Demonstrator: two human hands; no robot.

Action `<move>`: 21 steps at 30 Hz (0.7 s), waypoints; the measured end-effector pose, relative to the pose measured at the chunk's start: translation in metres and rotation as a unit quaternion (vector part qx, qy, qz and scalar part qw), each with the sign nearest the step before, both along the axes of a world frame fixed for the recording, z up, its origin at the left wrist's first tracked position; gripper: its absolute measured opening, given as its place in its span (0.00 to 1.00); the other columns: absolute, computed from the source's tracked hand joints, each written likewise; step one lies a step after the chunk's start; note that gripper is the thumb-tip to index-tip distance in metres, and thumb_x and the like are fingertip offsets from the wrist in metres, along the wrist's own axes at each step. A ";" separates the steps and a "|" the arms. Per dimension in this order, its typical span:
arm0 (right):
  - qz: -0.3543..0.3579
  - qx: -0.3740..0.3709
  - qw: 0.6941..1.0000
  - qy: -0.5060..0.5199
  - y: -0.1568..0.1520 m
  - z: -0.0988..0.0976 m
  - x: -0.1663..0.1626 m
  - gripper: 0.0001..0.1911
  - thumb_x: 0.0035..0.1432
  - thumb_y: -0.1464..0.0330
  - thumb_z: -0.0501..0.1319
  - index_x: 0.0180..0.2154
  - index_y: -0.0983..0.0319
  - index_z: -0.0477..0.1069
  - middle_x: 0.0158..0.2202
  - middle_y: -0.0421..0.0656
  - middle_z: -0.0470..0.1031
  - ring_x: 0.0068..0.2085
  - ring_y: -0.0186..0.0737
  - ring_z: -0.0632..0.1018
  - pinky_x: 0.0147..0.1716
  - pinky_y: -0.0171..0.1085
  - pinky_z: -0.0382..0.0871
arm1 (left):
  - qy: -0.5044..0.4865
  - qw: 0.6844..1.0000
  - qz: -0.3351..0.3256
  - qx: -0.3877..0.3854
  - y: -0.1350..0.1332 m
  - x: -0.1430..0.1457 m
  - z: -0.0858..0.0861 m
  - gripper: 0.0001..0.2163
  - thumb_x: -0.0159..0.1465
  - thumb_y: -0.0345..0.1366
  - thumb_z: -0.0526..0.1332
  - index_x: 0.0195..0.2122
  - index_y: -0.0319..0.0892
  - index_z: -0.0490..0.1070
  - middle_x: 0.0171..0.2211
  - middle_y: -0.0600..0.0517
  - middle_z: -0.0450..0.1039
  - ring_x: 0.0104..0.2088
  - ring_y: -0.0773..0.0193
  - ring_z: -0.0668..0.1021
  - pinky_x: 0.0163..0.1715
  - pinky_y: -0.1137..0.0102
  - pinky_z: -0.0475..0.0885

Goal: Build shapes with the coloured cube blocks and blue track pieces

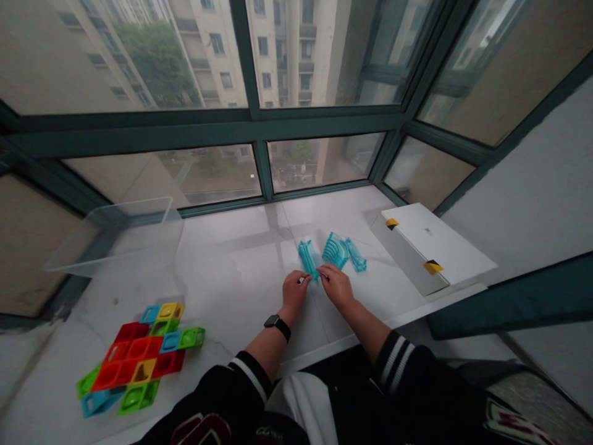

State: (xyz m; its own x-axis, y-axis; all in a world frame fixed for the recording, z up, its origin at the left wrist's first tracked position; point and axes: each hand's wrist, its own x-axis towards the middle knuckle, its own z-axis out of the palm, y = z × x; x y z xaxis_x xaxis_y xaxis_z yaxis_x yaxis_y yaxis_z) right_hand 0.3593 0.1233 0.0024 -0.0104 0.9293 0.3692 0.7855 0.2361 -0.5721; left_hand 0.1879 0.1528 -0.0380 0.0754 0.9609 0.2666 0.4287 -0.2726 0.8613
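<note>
My left hand [295, 288] and my right hand [335, 285] meet over the white sill, both with fingers pinched on a translucent blue plastic piece [307, 258] that stands between them. Just beyond my right hand lie a ribbed blue curved piece [334, 248] and a straight blue piece [357, 254]. A black watch sits on my left wrist. What exactly the fingertips grip under the blue piece is too small to make out.
A flat cluster of coloured square tiles [139, 360] lies at the near left. A clear plastic bin [121, 235] stands at the back left. A white box with yellow tabs [428, 246] rests at the right, near the window corner.
</note>
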 end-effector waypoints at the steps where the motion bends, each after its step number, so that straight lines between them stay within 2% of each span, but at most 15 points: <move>1: -0.001 -0.001 1.000 0.000 0.000 0.000 0.000 0.16 0.68 0.73 0.58 0.50 0.56 0.81 0.49 0.45 0.82 0.50 0.44 0.81 0.53 0.42 0.76 | 0.001 1.000 0.000 0.000 0.000 0.000 -0.001 0.09 0.68 0.42 0.65 0.34 0.45 0.79 0.34 0.52 0.78 0.33 0.63 0.75 0.38 0.67 0.70; 14: 0.001 -0.010 1.000 -0.003 0.002 -0.001 -0.002 0.16 0.68 0.74 0.58 0.50 0.56 0.81 0.49 0.45 0.82 0.49 0.44 0.82 0.53 0.42 0.76 | 0.001 1.000 -0.001 -0.009 0.001 -0.002 -0.005 0.08 0.68 0.41 0.64 0.34 0.45 0.79 0.34 0.52 0.78 0.33 0.63 0.75 0.38 0.67 0.70; 21: 0.007 -0.023 1.000 -0.012 0.004 0.001 -0.003 0.16 0.68 0.73 0.58 0.50 0.56 0.81 0.50 0.46 0.80 0.50 0.44 0.81 0.53 0.42 0.76 | -0.004 0.999 0.007 -0.036 0.001 -0.002 -0.009 0.05 0.65 0.40 0.67 0.36 0.46 0.79 0.35 0.53 0.80 0.33 0.62 0.76 0.38 0.67 0.70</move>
